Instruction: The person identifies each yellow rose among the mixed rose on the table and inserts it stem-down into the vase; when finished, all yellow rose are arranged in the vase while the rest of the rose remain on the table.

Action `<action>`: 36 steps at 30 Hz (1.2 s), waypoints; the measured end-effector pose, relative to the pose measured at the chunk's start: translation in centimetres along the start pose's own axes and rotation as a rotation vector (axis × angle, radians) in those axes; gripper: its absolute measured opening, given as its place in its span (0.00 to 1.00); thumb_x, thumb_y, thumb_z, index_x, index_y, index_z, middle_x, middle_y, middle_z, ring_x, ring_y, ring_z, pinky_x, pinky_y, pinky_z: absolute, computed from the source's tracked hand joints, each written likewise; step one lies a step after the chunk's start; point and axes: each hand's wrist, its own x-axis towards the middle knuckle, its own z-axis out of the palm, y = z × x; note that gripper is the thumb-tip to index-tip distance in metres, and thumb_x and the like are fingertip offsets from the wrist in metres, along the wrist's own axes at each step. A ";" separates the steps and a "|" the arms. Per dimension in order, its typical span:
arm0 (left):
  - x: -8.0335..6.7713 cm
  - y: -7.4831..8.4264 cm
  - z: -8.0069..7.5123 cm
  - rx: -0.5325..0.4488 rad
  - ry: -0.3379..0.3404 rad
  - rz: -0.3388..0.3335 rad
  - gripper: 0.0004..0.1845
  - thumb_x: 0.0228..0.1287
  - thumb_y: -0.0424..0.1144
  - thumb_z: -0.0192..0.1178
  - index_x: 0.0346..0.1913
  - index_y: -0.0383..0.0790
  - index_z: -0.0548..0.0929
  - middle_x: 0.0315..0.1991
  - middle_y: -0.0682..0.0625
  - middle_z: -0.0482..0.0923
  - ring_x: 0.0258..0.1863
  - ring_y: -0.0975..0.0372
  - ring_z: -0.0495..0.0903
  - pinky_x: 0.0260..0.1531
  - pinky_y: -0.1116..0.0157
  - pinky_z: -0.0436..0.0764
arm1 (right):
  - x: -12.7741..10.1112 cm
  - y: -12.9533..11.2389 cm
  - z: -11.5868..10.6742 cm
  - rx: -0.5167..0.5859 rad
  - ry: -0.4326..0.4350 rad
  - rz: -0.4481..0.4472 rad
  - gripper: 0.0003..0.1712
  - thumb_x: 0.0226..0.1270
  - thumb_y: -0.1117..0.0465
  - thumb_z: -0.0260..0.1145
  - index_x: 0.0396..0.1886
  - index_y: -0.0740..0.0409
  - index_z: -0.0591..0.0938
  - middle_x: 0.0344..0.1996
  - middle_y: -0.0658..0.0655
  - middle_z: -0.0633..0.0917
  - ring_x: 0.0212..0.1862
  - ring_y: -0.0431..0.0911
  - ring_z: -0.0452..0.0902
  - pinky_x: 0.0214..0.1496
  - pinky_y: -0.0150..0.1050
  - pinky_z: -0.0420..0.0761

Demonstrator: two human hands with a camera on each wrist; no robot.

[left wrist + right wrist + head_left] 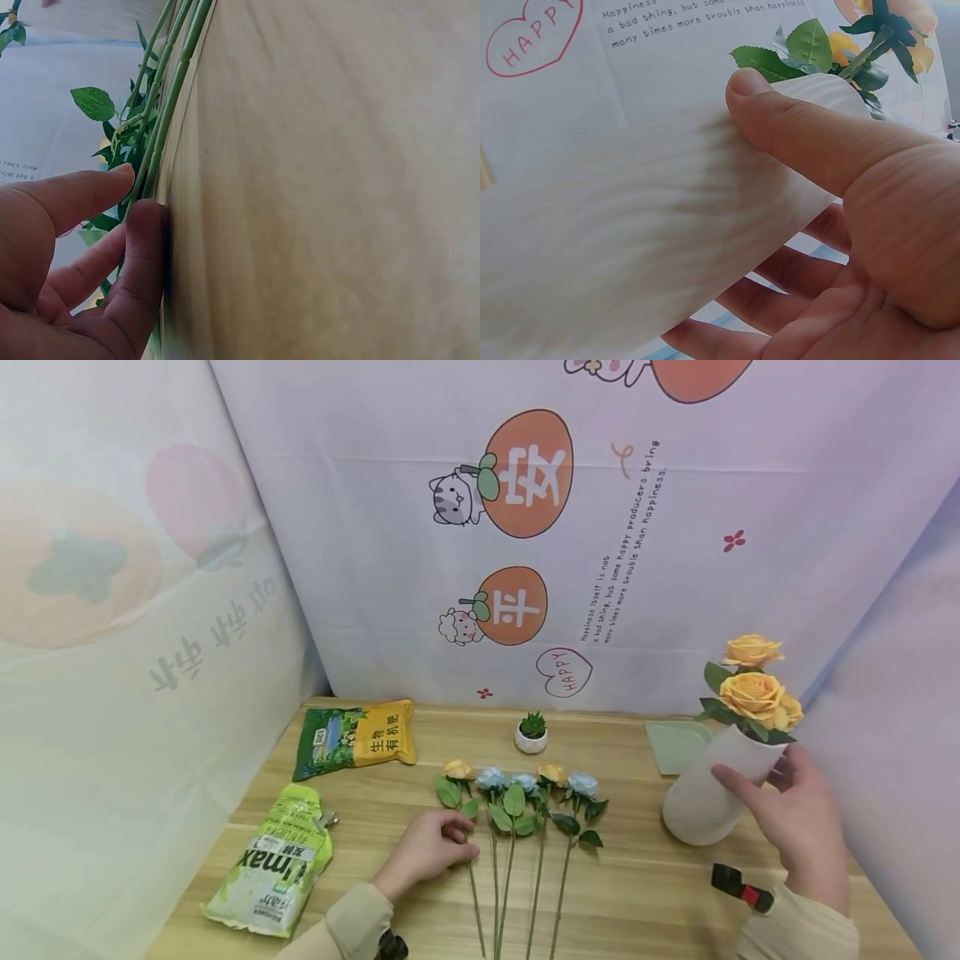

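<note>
A white ribbed vase (705, 797) leans to the right, its base at the table, and my right hand (801, 818) grips it near the neck. Thumb and fingers wrap opposite sides of the vase wall (652, 217) in the right wrist view. Several yellow roses (752, 696) stand in its mouth. On the table, yellow and blue roses (581, 785) lie in a row with stems toward me. My left hand (429, 850) pinches the stem of the leftmost yellow rose (457, 769). In the left wrist view, green stems (180, 75) run past the thumb and fingertips.
A green-and-yellow bag (356, 739) lies at the back left, with a lime-and-white bag (273, 864) in front of it. A small potted succulent (532, 739) stands at the back. Behind the vase lies a pale green flat tray (671, 747). Printed cloth (375, 568) walls the table.
</note>
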 end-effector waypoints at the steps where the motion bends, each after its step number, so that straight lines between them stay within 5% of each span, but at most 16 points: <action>1: 0.0 0.0 0.0 -0.002 0.004 -0.005 0.20 0.59 0.41 0.82 0.52 0.40 0.90 0.38 0.54 0.87 0.38 0.63 0.83 0.38 0.64 0.84 | 0.0 0.0 0.0 -0.001 -0.001 0.001 0.64 0.68 0.32 0.75 0.88 0.58 0.54 0.79 0.77 0.64 0.75 0.77 0.61 0.65 0.79 0.69; 7: -0.2 -0.2 0.1 -0.032 0.026 -0.014 0.20 0.57 0.37 0.81 0.52 0.39 0.89 0.39 0.52 0.86 0.39 0.62 0.83 0.39 0.63 0.86 | 0.0 0.2 0.1 0.000 -0.004 -0.005 0.64 0.67 0.32 0.75 0.88 0.58 0.54 0.79 0.78 0.63 0.75 0.78 0.61 0.65 0.80 0.68; 16: -0.3 -0.6 0.4 -0.241 0.035 -0.096 0.22 0.58 0.31 0.78 0.55 0.33 0.85 0.43 0.44 0.82 0.32 0.57 0.86 0.32 0.62 0.91 | 0.0 0.2 0.1 0.001 -0.008 0.007 0.64 0.68 0.32 0.75 0.88 0.58 0.53 0.79 0.78 0.62 0.75 0.78 0.60 0.65 0.80 0.69; 36: -0.2 -0.9 0.3 -0.364 0.150 -0.112 0.34 0.55 0.24 0.76 0.66 0.34 0.79 0.50 0.39 0.83 0.34 0.55 0.86 0.35 0.59 0.92 | 0.3 0.3 -0.1 -0.008 -0.012 0.006 0.64 0.68 0.31 0.74 0.88 0.57 0.53 0.79 0.77 0.62 0.75 0.78 0.60 0.64 0.79 0.70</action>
